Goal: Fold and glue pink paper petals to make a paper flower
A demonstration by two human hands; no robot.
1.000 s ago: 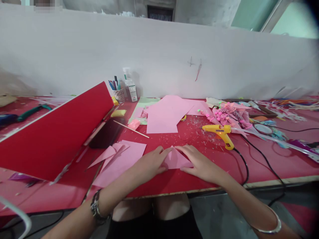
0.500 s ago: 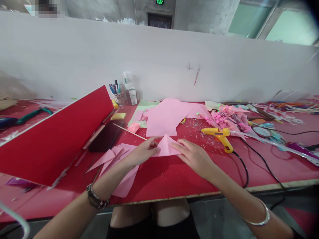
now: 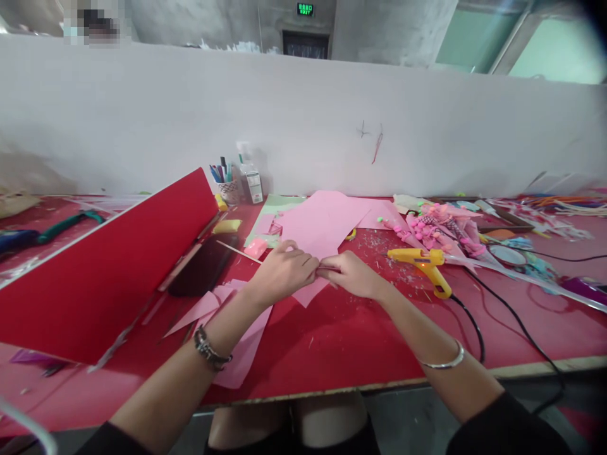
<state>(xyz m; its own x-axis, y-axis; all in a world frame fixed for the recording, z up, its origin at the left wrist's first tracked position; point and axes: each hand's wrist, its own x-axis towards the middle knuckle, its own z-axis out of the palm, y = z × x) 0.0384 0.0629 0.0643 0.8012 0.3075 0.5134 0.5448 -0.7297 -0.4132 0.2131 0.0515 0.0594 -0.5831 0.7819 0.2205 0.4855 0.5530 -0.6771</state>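
Observation:
Both hands meet over the middle of the red table (image 3: 332,354), gripping one folded piece of pink paper (image 3: 308,296). My left hand (image 3: 287,272) has its fingers curled over the fold, knuckles up. From the other side my right hand (image 3: 355,275) pinches the paper's edge between thumb and fingers. A pointed part of the sheet hangs below the hands; the rest is covered by the fingers. Just beyond lie larger pink sheets (image 3: 322,218). To the left of my left forearm, more cut pink paper (image 3: 241,357) rests on the table.
A yellow glue gun (image 3: 429,265) with a black cord lies at right, near a pile of pink pom-pom decorations (image 3: 441,230). At left a red board (image 3: 118,265) leans up beside a dark flat object (image 3: 196,268). A pen cup (image 3: 229,189) and a bottle (image 3: 251,180) stand by the white partition.
The pink paper, spread in a peaked shape before, is now gathered between the fingers. My hands have come closer together, the left turning over with its knuckles up. The view has shifted slightly.

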